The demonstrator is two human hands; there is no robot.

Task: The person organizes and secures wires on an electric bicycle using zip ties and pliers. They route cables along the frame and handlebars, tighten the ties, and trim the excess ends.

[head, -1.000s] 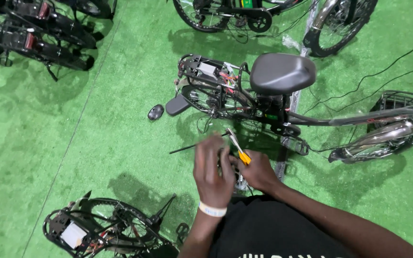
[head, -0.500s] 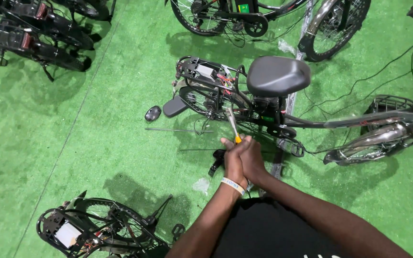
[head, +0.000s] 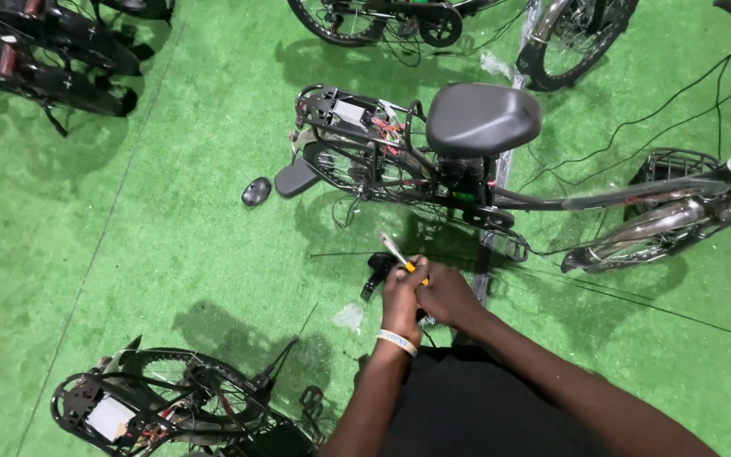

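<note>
My left hand (head: 401, 298), with a white wristband, and my right hand (head: 447, 296) are pressed together over the green floor, in front of a dark electric bicycle (head: 433, 173). Both hands close around the yellow handle of a screwdriver (head: 396, 251). Its silver shaft points up and to the left, toward the bicycle's rear wheel. A small black part (head: 377, 266) lies on the mat, touching or just left of my left hand. The bicycle has a grey saddle (head: 482, 118) and exposed red wiring on its rear rack (head: 344, 114).
A black oval cap (head: 256, 191) lies left of the bicycle's mudguard. Another bicycle frame (head: 171, 406) lies at bottom left. More bicycles stand at top left (head: 35, 59) and top centre (head: 433, 21). Black cables (head: 636, 292) run across the green mat (head: 154, 254) on the right.
My hands have come together on the screwdriver and shifted slightly right. The tool's shaft, which pointed to the upper left, then nearly upright, leans up-left again.
</note>
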